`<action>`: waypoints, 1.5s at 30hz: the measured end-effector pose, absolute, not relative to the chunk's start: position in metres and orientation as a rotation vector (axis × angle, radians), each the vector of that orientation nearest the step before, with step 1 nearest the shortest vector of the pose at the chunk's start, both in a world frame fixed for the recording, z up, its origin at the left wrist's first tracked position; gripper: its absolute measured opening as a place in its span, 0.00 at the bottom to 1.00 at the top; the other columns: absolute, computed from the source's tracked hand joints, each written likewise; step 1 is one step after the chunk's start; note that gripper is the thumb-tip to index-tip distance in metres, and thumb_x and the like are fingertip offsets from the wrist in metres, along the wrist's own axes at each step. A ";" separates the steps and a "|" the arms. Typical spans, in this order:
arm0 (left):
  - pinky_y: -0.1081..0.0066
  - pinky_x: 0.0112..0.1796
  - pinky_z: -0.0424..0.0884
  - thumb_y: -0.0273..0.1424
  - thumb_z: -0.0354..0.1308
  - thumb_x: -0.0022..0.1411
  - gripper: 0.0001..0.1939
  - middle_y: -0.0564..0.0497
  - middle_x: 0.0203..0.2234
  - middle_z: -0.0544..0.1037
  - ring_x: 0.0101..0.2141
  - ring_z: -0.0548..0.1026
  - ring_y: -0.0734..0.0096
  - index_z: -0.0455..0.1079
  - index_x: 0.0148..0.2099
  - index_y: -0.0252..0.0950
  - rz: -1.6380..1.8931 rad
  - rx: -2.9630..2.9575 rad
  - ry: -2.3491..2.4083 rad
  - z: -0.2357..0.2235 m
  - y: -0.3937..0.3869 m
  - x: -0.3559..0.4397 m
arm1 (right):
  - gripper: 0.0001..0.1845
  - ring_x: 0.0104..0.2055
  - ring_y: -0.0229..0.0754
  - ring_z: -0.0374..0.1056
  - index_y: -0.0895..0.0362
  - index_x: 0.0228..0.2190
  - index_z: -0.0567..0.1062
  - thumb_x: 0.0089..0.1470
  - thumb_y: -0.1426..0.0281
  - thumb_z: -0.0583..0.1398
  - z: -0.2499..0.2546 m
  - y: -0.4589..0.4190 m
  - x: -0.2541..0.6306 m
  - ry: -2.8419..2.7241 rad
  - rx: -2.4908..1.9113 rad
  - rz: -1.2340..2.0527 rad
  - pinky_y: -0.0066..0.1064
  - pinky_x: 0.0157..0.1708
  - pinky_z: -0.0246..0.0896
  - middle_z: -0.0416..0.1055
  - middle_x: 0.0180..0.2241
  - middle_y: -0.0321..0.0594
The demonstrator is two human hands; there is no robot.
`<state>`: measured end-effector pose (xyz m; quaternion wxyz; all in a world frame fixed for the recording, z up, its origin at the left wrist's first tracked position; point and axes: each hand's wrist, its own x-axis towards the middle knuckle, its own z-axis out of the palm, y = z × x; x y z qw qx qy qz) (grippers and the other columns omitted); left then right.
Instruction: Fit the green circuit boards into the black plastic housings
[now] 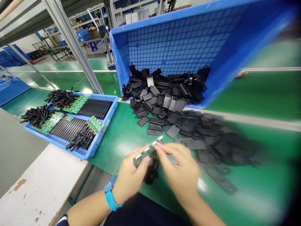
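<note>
My left hand (pixel 131 175), with a blue watch band at the wrist, grips a small green circuit board (pixel 147 153) with white parts along its upper edge. Thumb and fingers of my right hand (pixel 180 164) pinch near the board's far right end; whether a small part is between those fingertips is hidden. Black pieces (pixel 152 174), partly covered by my hands, hang below the board. Just beyond my hands lie black plastic casings (pixel 155 124), some flat and some box-like, heaped on the green table (pixel 110 135).
A large blue crate (pixel 176 40) lies tipped on its side, black casings spilling from it. At left, a shallow blue tray (pixel 87 153) holds green boards (pixel 55 121) with black leads and rows of black strips (pixel 95 108). A metal post (pixel 72 44) stands behind the tray.
</note>
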<state>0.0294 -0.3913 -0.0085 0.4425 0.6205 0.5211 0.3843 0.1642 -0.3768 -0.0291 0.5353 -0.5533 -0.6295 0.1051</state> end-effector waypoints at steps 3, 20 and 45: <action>0.74 0.50 0.60 0.28 0.48 0.60 0.16 0.54 0.46 0.71 0.47 0.67 0.72 0.66 0.50 0.42 0.953 1.551 1.289 -0.008 -0.392 0.029 | 0.02 0.32 0.39 0.64 0.54 0.26 0.74 0.49 0.71 0.60 -0.026 -0.373 0.167 -1.512 -1.317 0.348 0.34 0.35 0.57 0.69 0.27 0.35; 0.73 0.44 0.65 0.32 0.50 0.59 0.13 0.53 0.36 0.74 0.40 0.71 0.70 0.68 0.47 0.39 0.903 1.383 1.292 -0.010 -0.394 0.026 | 0.08 0.30 0.39 0.62 0.55 0.24 0.67 0.53 0.68 0.53 -0.024 -0.363 0.192 -1.606 -1.396 0.603 0.30 0.31 0.58 0.65 0.26 0.36; 0.65 0.46 0.67 0.34 0.52 0.58 0.17 0.50 0.40 0.75 0.40 0.73 0.65 0.67 0.49 0.37 0.908 1.111 1.247 -0.017 -0.394 0.027 | 0.09 0.28 0.38 0.62 0.55 0.23 0.65 0.53 0.69 0.52 -0.020 -0.381 0.202 -1.672 -1.381 0.559 0.28 0.28 0.58 0.64 0.24 0.36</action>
